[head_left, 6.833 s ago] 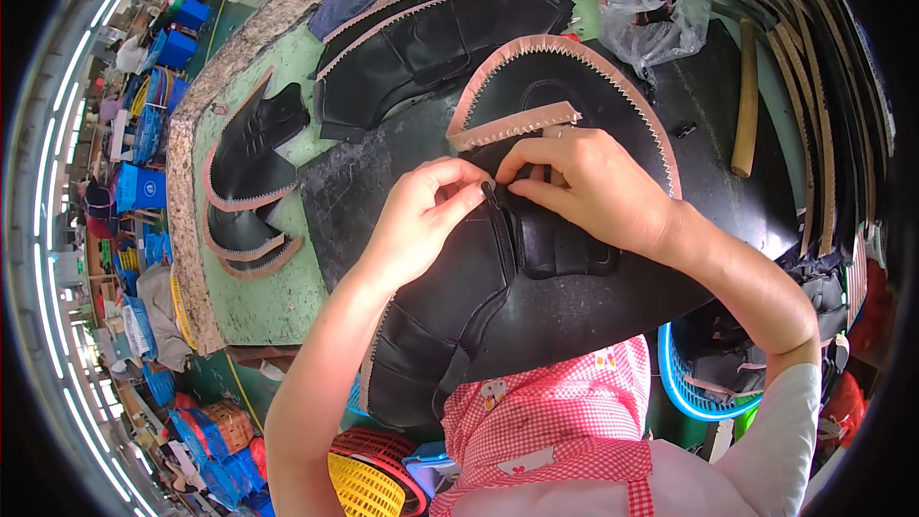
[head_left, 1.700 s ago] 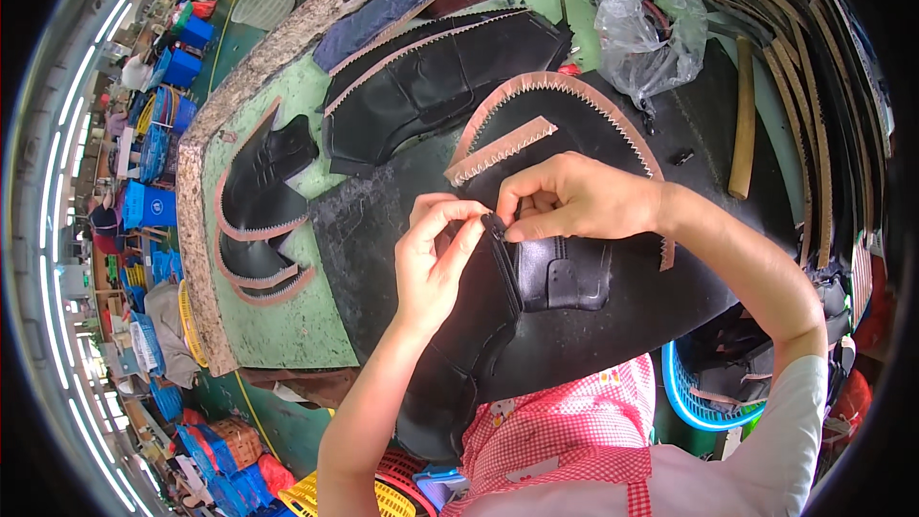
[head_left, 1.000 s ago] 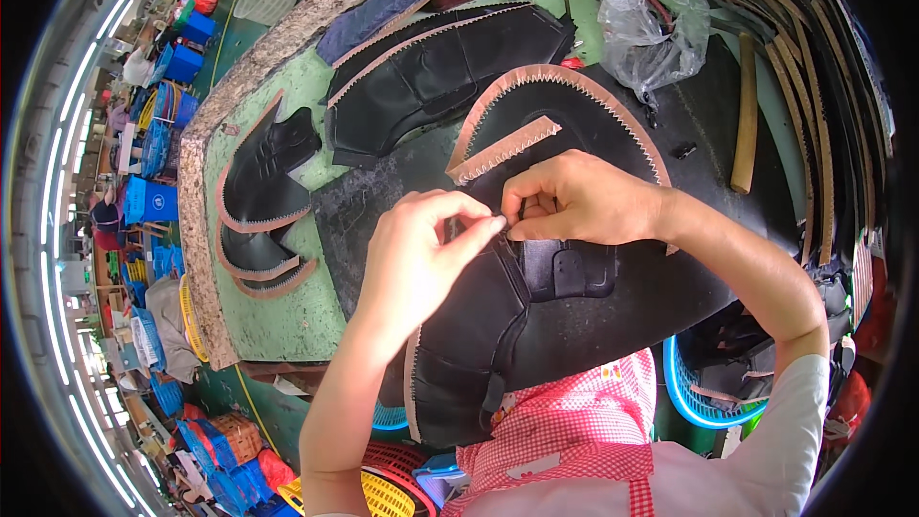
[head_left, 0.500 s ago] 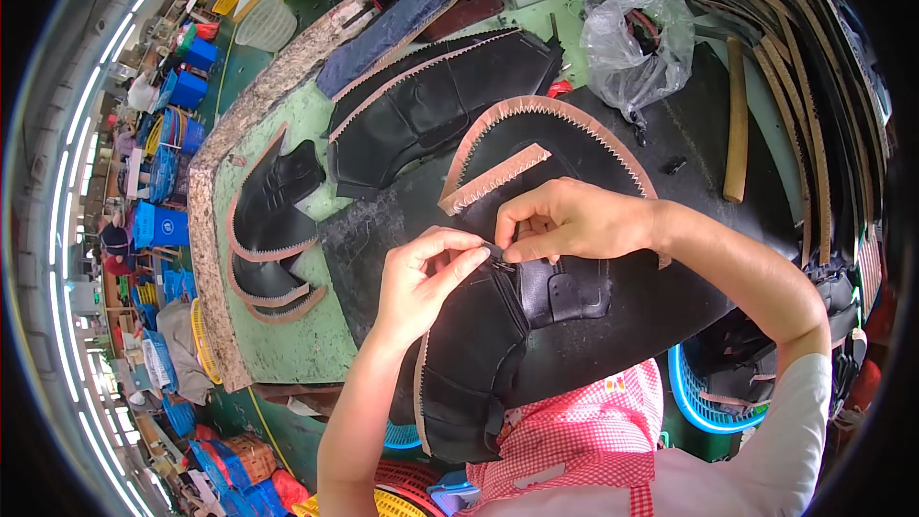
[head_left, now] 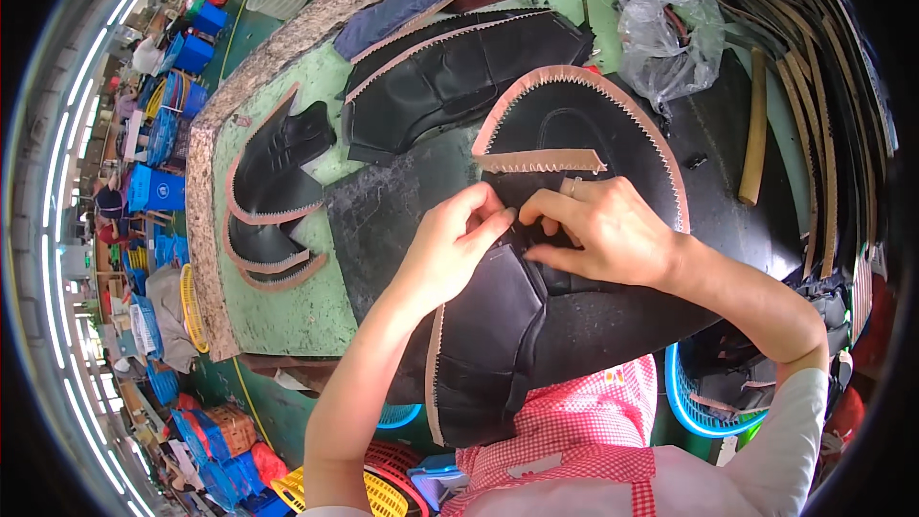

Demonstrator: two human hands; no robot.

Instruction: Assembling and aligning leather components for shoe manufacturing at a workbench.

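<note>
Black upper (head_left: 486,335) is pinched by left hand (head_left: 461,232) — right hand (head_left: 613,232) near.

A: Left hand (head_left: 459,237)?
B: Thumb and forefinger together, tips pointing right. Left forearm (head_left: 364,383) slants up from lower edge.
A: Right hand (head_left: 611,233)?
B: Fingers curled, thumb apart from forefinger. Right forearm (head_left: 749,299) slants in from lower right, elbow bent.
A: Spacing?
B: Fingertips just beside each other.

Mat (head_left: 385,209) leaves room leftward, a stick (head_left: 754,124) (wooden) obstructing rightward
</note>
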